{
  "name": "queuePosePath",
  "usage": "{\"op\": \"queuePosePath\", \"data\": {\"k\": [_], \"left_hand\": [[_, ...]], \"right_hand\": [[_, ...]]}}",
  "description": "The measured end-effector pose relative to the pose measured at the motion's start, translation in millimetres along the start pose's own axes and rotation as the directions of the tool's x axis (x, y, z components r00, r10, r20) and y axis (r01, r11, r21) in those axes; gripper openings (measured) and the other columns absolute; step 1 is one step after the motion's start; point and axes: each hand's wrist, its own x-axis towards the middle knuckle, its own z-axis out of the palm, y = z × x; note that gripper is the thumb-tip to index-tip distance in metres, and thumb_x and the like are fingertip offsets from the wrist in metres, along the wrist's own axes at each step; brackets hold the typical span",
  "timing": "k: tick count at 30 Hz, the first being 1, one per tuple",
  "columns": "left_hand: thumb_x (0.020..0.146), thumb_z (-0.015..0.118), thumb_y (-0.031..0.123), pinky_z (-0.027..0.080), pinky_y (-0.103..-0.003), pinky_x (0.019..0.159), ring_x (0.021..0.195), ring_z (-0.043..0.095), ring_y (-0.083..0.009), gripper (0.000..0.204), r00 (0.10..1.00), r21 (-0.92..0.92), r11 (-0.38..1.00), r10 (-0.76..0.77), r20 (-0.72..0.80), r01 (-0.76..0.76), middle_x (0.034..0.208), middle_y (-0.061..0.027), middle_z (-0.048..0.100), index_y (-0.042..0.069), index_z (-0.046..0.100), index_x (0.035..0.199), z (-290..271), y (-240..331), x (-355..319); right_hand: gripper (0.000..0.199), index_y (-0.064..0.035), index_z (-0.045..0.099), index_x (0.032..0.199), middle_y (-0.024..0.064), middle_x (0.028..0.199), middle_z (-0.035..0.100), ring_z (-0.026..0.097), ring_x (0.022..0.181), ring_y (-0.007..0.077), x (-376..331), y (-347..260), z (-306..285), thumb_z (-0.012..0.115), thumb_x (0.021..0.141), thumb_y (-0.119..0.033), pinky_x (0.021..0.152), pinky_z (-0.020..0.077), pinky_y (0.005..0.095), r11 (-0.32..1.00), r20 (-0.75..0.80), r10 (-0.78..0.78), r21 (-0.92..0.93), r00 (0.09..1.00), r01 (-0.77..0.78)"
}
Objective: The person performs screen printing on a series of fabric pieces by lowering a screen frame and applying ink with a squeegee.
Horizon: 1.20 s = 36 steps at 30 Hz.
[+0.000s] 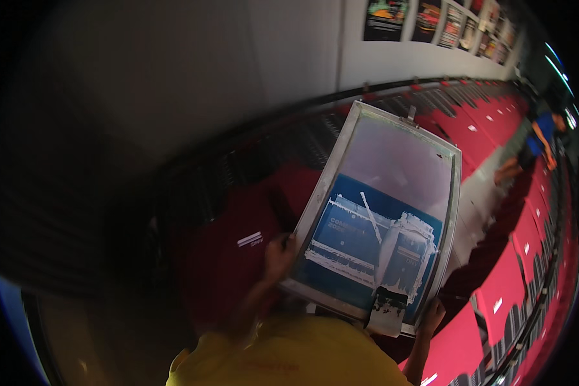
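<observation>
We grip a printing screen (383, 212) by its sides, left hand (278, 257) and right hand (431, 317), lifted over red shirts (238, 244); lowering squarely seems next

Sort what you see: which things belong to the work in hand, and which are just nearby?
In hand: metal-framed printing screen, gripped by left hand and right hand; red shirts laid in rows.
Nearby only: wall posters; another person far down the row.

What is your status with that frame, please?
Left hand and right hand grip the printing screen by its sides. Screen tilted over red shirts. Another person stands far off.
</observation>
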Motion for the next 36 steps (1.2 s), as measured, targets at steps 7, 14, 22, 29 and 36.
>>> {"op": "queuePosePath", "data": {"k": [7, 14, 22, 29, 36], "left_hand": [[0.099, 0.055, 0.028, 0.048, -0.036, 0.069, 0.076, 0.061, -0.0175, 0.036, 0.985, 0.134, 0.989, -0.032, -0.168, 0.055, 0.081, -0.0173, 0.067, -0.006, 0.066, 0.105, -11.2, 33.9, -59.7], [0.100, 0.053, 0.031, 0.040, -0.034, 0.060, 0.067, 0.046, -0.0130, 0.040, 0.973, 0.113, 0.982, 0.169, -0.157, -0.152, 0.068, -0.0074, 0.052, -0.008, 0.064, 0.094, 9.4, 4.8, -53.4], [0.098, 0.051, 0.030, 0.044, -0.039, 0.064, 0.070, 0.056, -0.0190, 0.041, 0.975, 0.108, 0.986, 0.142, -0.169, -0.125, 0.072, -0.0151, 0.063, -0.008, 0.067, 0.096, 28.5, -22.7, -48.4], [0.097, 0.052, 0.032, 0.049, -0.040, 0.071, 0.077, 0.067, -0.0273, 0.042, 0.984, 0.124, 0.987, 0.120, -0.133, -0.104, 0.081, -0.0219, 0.069, -0.007, 0.069, 0.100, 25.0, -26.7, -47.6], [0.095, 0.057, 0.027, 0.048, -0.038, 0.074, 0.079, 0.062, -0.0216, 0.040, 0.995, 0.120, 0.993, 0.010, -0.099, 0.002, 0.084, -0.0222, 0.070, -0.012, 0.067, 0.099, 14.4, -18.0, -35.4]], "right_hand": [[0.031, -0.0042, 0.041, 0.070, -0.0032, 0.065, 0.036, 0.035, 0.063, 0.0083, 32.4, 35.3, 24.6, 0.047, 0.097, -0.019, 0.055, 0.0309, 0.0310, 0.988, 0.159, 0.057, 0.131, 0.986, -0.078], [0.030, 0.0086, 0.066, 0.098, 0.0097, 0.081, 0.062, 0.055, 0.076, 0.0171, 44.0, 81.7, 38.6, 0.050, 0.094, -0.017, 0.073, 0.0455, 0.0321, 0.979, 0.007, -0.023, 0.202, 1.000, 0.021], [0.028, 0.0073, 0.067, 0.102, 0.0182, 0.089, 0.068, 0.062, 0.083, 0.0242, 44.9, 78.2, 30.8, 0.054, 0.094, -0.016, 0.081, 0.0481, 0.0352, 0.990, -0.065, -0.116, 0.078, 0.991, 0.121], [0.029, 0.0048, 0.069, 0.097, 0.0267, 0.092, 0.067, 0.066, 0.088, 0.0411, 41.3, 50.6, 12.3, 0.052, 0.093, -0.018, 0.080, 0.0498, 0.0437, 0.992, -0.040, -0.119, -0.049, 0.992, 0.117], [0.029, 0.0052, 0.068, 0.090, 0.0277, 0.088, 0.066, 0.066, 0.086, 0.0418, 38.9, 26.0, 8.5, 0.050, 0.092, -0.018, 0.077, 0.0493, 0.0456, 0.994, 0.000, -0.056, -0.093, 0.998, 0.056]]}}
